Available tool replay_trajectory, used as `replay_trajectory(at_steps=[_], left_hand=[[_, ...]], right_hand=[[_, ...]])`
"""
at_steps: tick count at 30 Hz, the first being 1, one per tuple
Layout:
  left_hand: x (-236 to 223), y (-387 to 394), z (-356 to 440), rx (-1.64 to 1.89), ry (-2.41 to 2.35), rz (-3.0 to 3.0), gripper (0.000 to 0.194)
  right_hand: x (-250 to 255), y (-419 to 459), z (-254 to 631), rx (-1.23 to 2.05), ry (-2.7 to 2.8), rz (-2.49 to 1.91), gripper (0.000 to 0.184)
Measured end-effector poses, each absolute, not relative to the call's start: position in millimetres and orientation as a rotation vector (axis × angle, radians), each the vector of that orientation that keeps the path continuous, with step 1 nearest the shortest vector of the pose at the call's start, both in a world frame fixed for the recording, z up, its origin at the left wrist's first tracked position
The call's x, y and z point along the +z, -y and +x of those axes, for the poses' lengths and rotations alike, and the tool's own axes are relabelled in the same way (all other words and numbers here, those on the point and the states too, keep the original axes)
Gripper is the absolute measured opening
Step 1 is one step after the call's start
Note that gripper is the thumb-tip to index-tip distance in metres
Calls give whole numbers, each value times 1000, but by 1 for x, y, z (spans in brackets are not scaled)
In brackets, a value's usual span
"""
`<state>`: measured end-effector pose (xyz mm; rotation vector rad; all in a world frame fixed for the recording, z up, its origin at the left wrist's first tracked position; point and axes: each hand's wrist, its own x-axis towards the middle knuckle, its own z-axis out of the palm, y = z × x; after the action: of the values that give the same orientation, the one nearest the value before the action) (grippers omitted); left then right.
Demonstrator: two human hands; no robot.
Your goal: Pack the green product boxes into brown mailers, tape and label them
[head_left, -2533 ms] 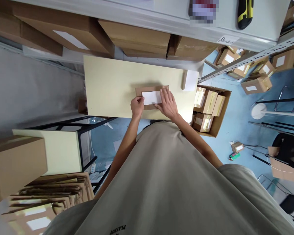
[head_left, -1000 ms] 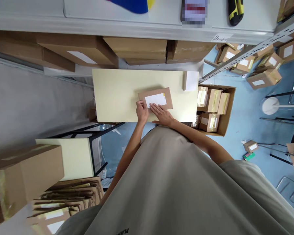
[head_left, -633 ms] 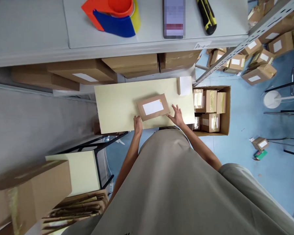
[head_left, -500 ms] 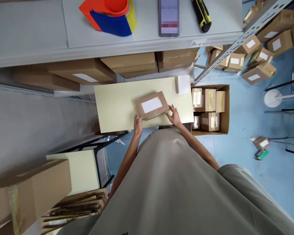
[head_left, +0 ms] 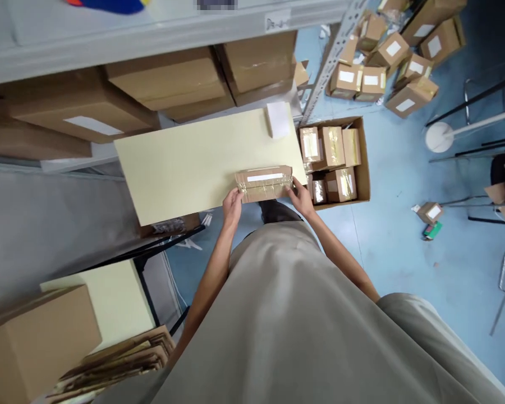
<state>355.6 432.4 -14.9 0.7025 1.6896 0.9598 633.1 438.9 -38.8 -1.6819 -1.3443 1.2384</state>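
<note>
A small cardboard box [head_left: 264,192] is held up at the near edge of the cream tabletop [head_left: 185,163]. Clear tape crosses the side turned toward me, and a white label shows as a thin strip on its tilted face. My left hand [head_left: 233,207] grips the box's left end, thumb toward me. At the right end, my right hand [head_left: 300,197] closes round the other corner. The fingers under and behind the box are partly hidden. Toward the table's far right corner stands a white block, perhaps a stack of labels [head_left: 278,119].
An open carton [head_left: 365,163] packed with several small taped boxes stands right of the table. Large boxes [head_left: 168,76] fill the shelf beyond, under a grey shelf edge [head_left: 151,42]. Flattened cardboard [head_left: 122,362] is stacked lower left. Several labelled parcels [head_left: 412,98] lie on the floor.
The right hand smoothed the label, then moved to the box's right end. Both hands have since lifted the box and tilted its taped side toward me. The view has swung right.
</note>
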Motion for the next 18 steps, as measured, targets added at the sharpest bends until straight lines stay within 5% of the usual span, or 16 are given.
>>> replay_trajectory(at_steps=[10,18], left_hand=[[-10,-422,455,738,-1446,1092,60],[-23,-486,593,292,-1246,1562,67]], right_hand=[[-14,-353,733,1150,852,-1714,77],[-46,-328,804,988,418,-1801,69]])
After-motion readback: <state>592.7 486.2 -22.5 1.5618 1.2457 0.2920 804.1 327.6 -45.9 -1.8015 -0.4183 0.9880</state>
